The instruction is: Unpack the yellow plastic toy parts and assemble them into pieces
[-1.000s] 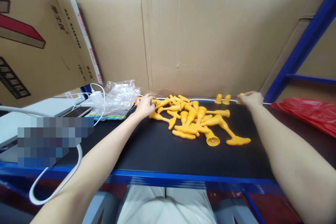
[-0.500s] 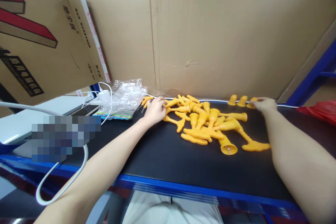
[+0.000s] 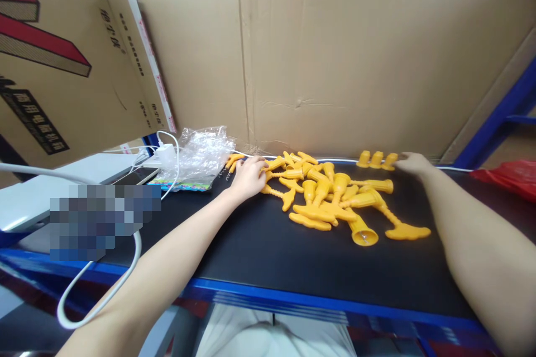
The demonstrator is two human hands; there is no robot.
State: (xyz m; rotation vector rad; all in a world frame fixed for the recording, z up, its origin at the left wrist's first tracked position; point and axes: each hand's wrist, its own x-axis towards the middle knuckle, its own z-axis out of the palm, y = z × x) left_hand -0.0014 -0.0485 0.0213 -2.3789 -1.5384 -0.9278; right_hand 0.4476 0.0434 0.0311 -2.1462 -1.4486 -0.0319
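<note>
Yellow plastic corkscrews (image 3: 320, 187) with T-shaped handles and bell-shaped bodies lie in a loose pile on the black tabletop. My left hand (image 3: 250, 177) rests at the pile's left edge, fingers bent and a little apart, touching the nearest pieces; a few handles with bare metal spirals (image 3: 234, 162) lie just left of it. At the back right, three yellow bell-shaped corkscrew bodies (image 3: 377, 160) stand side by side in a row. My right hand (image 3: 412, 164) has its fingertips closed against the rightmost body (image 3: 390, 161); its far fingers are partly hidden.
A tall cardboard sheet (image 3: 335, 56) stands behind the table, with a white cable along its foot. Clear plastic bags (image 3: 201, 150), a white charger (image 3: 166, 153) and a laptop-like silver slab (image 3: 62, 181) lie left. Red plastic (image 3: 508, 178) lies far right, beside a blue post (image 3: 498, 106).
My right hand has moved slightly left, and the row of three corkscrew bodies has shifted left with it. My left hand and the pile stay practically still.
</note>
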